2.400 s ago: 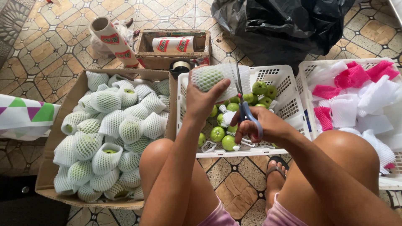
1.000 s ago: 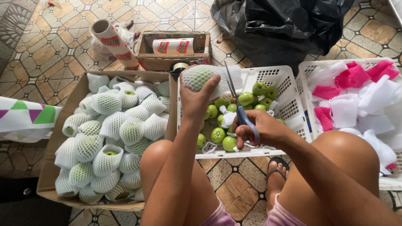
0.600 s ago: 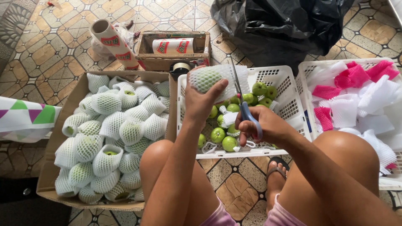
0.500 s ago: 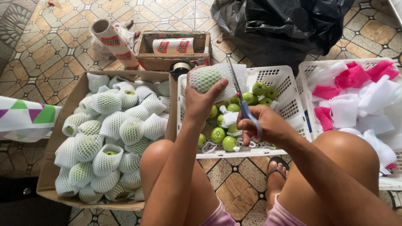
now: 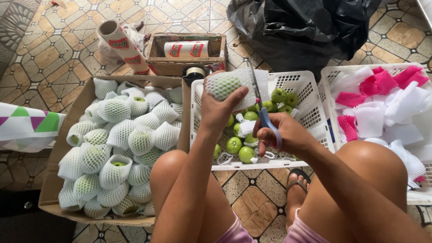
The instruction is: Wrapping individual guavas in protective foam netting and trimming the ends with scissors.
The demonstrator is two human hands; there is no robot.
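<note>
My left hand (image 5: 219,108) holds up a green fruit in a white foam net sleeve (image 5: 230,84) over the white plastic crate (image 5: 302,84). In my right hand (image 5: 282,133) are blue-handled scissors (image 5: 262,111), blades pointing up against the right end of the net sleeve. Loose bare green fruits (image 5: 243,147) lie in the crate below both hands. My bare knees frame the bottom of the view.
A cardboard box (image 5: 59,165) at left holds several net-wrapped fruits (image 5: 119,135). A second white crate (image 5: 386,104) at right holds white and pink foam nets. Behind are a small cardboard box (image 5: 166,67) with rolls, a tape roll (image 5: 195,72), a black plastic bag (image 5: 306,27), and tiled floor.
The left hand has kept the wrapped fruit raised with small shifts. The scissors in the right hand have moved up to the sleeve's right end.
</note>
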